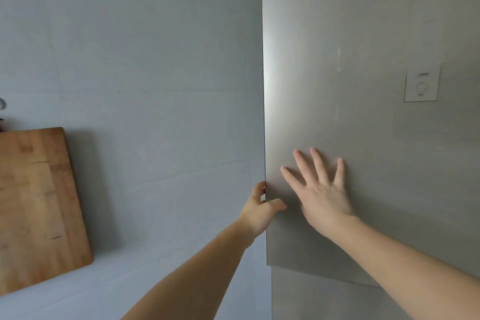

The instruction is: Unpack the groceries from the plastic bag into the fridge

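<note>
- Fridge door fills the right half of the view, brushed steel, with a small sticker up high and a faint brand mark near the top.
- Left hand is curled around the door's left edge, fingers hooked behind it and thumb on the front.
- Right hand is spread wide and flat on the door face, holding nothing.
- Door looks shut or barely cracked. Can't tell if it's being opened or pushed closed, so honestly can't say how far along the unpacking is.
- No plastic bag or groceries anywhere in view, and the fridge interior isn't visible, so nothing shows what's been put away.
- Off to the left a wooden cutting board leans against the pale wall, standing on a pale surface.
</note>
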`<state>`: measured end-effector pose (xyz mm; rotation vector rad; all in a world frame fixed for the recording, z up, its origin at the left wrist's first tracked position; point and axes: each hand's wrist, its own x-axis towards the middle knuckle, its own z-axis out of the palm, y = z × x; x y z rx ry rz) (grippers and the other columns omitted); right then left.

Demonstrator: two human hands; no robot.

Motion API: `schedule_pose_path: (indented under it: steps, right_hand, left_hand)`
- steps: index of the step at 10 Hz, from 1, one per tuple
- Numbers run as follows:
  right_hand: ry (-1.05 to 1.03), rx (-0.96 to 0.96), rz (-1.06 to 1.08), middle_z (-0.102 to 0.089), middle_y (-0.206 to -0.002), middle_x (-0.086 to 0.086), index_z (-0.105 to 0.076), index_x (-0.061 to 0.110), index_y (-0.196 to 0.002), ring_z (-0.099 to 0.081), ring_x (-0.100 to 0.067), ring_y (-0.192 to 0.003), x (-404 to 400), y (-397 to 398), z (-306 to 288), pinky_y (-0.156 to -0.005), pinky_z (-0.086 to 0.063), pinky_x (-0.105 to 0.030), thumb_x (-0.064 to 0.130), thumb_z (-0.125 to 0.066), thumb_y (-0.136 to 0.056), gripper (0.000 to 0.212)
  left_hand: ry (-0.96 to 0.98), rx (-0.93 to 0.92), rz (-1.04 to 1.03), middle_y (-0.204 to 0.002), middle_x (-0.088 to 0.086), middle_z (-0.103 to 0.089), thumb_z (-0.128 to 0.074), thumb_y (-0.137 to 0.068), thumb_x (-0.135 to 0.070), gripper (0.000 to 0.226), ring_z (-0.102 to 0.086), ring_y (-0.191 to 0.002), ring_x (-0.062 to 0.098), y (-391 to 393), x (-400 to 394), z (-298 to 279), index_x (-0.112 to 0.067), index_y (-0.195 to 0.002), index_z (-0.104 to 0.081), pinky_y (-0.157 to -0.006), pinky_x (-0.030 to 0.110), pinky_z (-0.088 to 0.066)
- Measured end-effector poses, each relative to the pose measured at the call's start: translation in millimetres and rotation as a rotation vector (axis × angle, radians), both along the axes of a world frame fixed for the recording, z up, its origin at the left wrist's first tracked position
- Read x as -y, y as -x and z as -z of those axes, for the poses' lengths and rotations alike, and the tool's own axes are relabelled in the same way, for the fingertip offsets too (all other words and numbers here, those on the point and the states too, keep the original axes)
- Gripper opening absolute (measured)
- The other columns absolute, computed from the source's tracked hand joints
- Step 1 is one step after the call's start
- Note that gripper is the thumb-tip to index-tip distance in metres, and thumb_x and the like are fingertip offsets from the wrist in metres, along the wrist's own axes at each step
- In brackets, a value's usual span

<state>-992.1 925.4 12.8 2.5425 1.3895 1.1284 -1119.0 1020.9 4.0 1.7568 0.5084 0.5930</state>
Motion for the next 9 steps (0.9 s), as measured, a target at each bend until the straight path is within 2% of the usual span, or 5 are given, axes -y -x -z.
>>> schedule_pose_path:
  steps: [2, 6, 7, 8, 9]
  right_hand:
    - [0.007, 0.008, 0.113, 0.000, -0.162, -0.009, -0.020, 0.032, -0.151, 0.011, -0.039, -0.142, -34.4, -24.9, -1.8, -0.103, -0.002, -0.075, 0.021, -0.070, -0.075, 0.091]
    - [-0.049, -0.011, 0.017, -0.046, -0.142, -0.021, -0.066, 0.018, -0.123, -0.035, -0.052, -0.130, -53.1, -36.3, 4.4, -0.093, -0.015, -0.083, 0.006, -0.086, -0.028, 0.098]
    - [0.024, -0.128, 0.055, -0.040, -0.148, -0.019, -0.060, 0.024, -0.128, -0.026, -0.048, -0.135, -47.5, -26.7, -9.1, -0.094, -0.012, -0.083, 0.016, -0.089, -0.030, 0.102]
    - [0.066, -0.134, 0.032, 0.008, -0.161, -0.010, -0.014, 0.032, -0.150, 0.009, -0.042, -0.145, -37.7, -19.4, -25.0, -0.100, 0.004, -0.076, 0.025, -0.068, -0.078, 0.090]
    - [-0.026, -0.320, -0.053, 0.016, -0.159, 0.000, -0.003, 0.035, -0.149, 0.014, -0.031, -0.146, -15.4, -5.0, -48.5, -0.112, -0.011, -0.061, 0.026, -0.055, -0.089, 0.080]
  left_hand:
    - [-0.020, -0.007, 0.056, -0.141, -0.009, -0.045, -0.059, -0.067, -0.039, 0.081, -0.048, -0.119, 0.012, -43.3, -41.7, 0.5, -0.028, -0.144, -0.036, -0.089, 0.022, -0.034]
    - [-0.018, -0.002, -0.002, -0.098, 0.003, -0.074, -0.060, -0.074, -0.028, 0.028, -0.073, -0.086, 0.021, -66.9, -97.7, -5.8, -0.016, -0.097, -0.069, -0.067, 0.024, -0.046]
    - [-0.047, -0.022, 0.014, -0.097, -0.003, -0.075, -0.057, -0.068, -0.026, 0.032, -0.070, -0.090, 0.019, -64.5, -91.8, -3.8, -0.023, -0.098, -0.069, -0.070, 0.026, -0.047]
    - [-0.174, -0.020, -0.038, -0.109, -0.012, -0.069, -0.060, -0.080, -0.017, 0.037, -0.066, -0.095, 0.010, -65.7, -82.6, -1.9, -0.027, -0.116, -0.065, -0.078, 0.018, -0.050]
    - [-0.325, -0.033, -0.151, -0.125, -0.012, -0.054, -0.058, -0.087, -0.017, 0.054, -0.060, -0.109, 0.008, -59.3, -61.4, -10.3, -0.030, -0.138, -0.046, -0.077, 0.013, -0.044]
